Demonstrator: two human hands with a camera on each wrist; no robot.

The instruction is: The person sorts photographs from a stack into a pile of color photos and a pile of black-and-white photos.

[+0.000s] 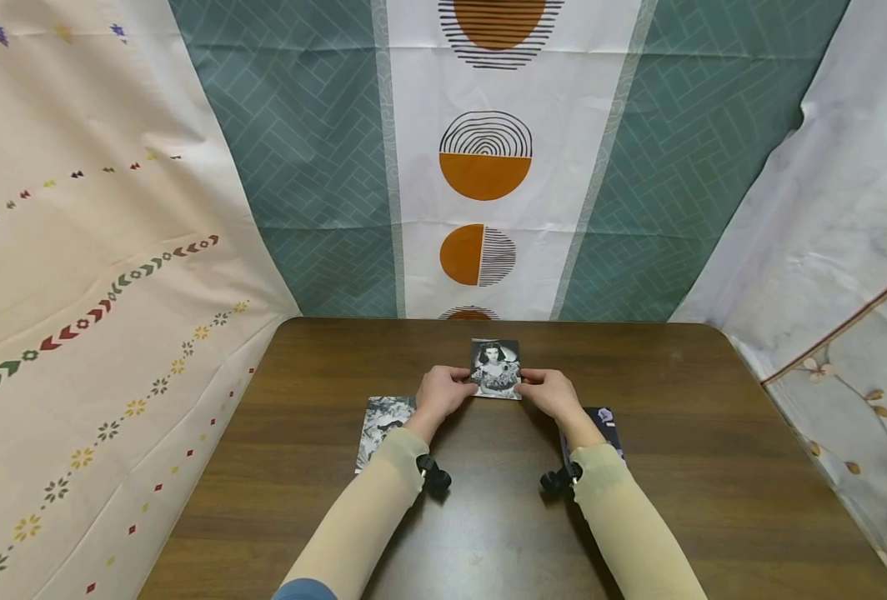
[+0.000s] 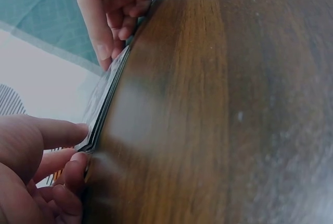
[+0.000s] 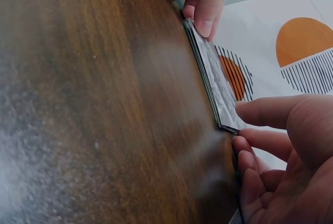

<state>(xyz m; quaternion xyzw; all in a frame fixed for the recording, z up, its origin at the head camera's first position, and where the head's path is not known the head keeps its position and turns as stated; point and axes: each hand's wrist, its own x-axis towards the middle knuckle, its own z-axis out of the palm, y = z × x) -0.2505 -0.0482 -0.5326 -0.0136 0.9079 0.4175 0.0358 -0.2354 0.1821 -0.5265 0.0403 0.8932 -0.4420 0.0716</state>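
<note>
A thin stack of photo cards [image 1: 496,367] lies near the far side of the wooden table, its top card a black-and-white picture of a person with dark hair. My left hand [image 1: 442,393] pinches its left side, and my right hand [image 1: 551,392] pinches the right side. Seen from the left wrist, the left thumb [image 2: 70,132] is on the top face with fingers at the edge below. The right wrist view shows several layers along the edge of the stack [image 3: 210,86], and the right thumb [image 3: 260,110] over its near corner.
Left of the stack, a black-and-white picture card [image 1: 382,417] lies partly behind the left forearm. A dark card with purple flowers [image 1: 605,421] is partly covered by the right wrist. Patterned cloths [image 1: 323,167] hang behind and beside the table [image 1: 714,467].
</note>
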